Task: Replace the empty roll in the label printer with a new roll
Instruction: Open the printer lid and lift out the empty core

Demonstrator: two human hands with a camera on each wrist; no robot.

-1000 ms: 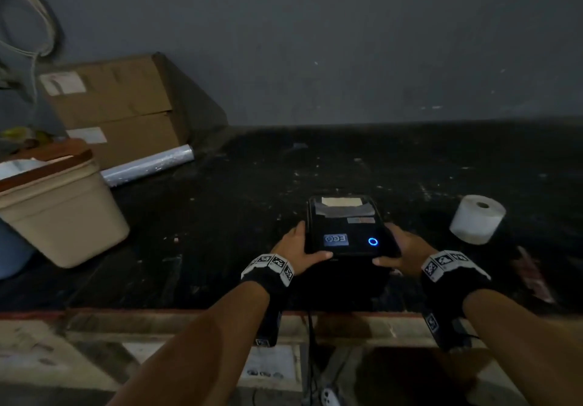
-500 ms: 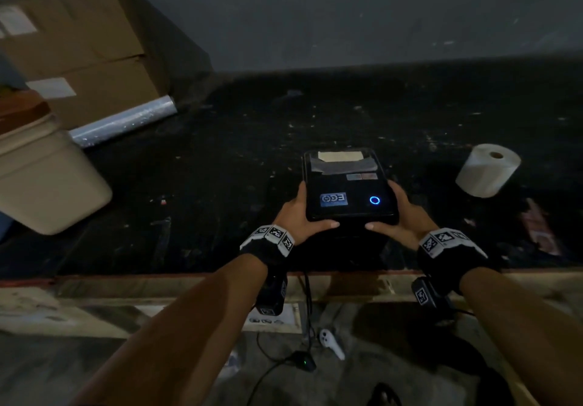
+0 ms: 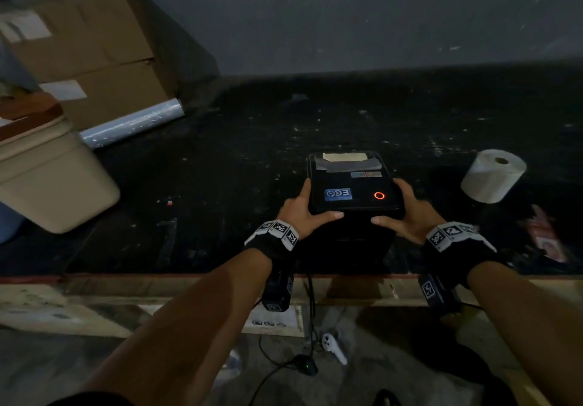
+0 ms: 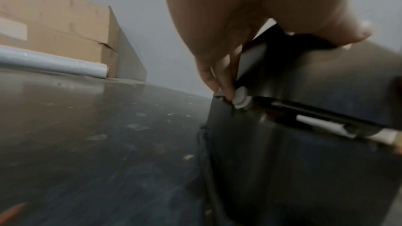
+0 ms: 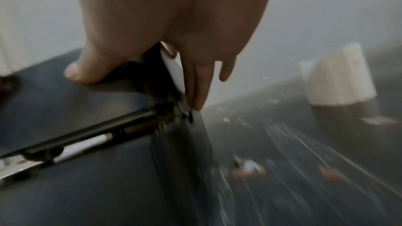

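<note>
The black label printer point(image 3: 353, 184) stands near the front of the dark table point(image 3: 220, 169), its ring light glowing red. My left hand point(image 3: 303, 210) grips the lid's left side, thumb on the front edge. My right hand point(image 3: 410, 213) grips the right side the same way. In the wrist views the lid point(image 4: 326, 75) stands raised a crack above the body point(image 4: 304, 161), and something white shows in the gap point(image 5: 85, 145). The new white roll point(image 3: 492, 175) stands on end to the right of the printer, apart from both hands; the right wrist view shows this roll point(image 5: 339, 78) too.
A cardboard box point(image 3: 94, 52) and a roll of clear film point(image 3: 132, 124) lie at the back left. A beige bin point(image 3: 53, 181) stands at the left edge. A reddish packet point(image 3: 545, 238) lies front right. Cables and a white controller point(image 3: 331, 345) are on the floor below.
The printer's ring light has turned from blue to red, and the lid now stands slightly raised. Both hands keep their hold on the lid's sides.
</note>
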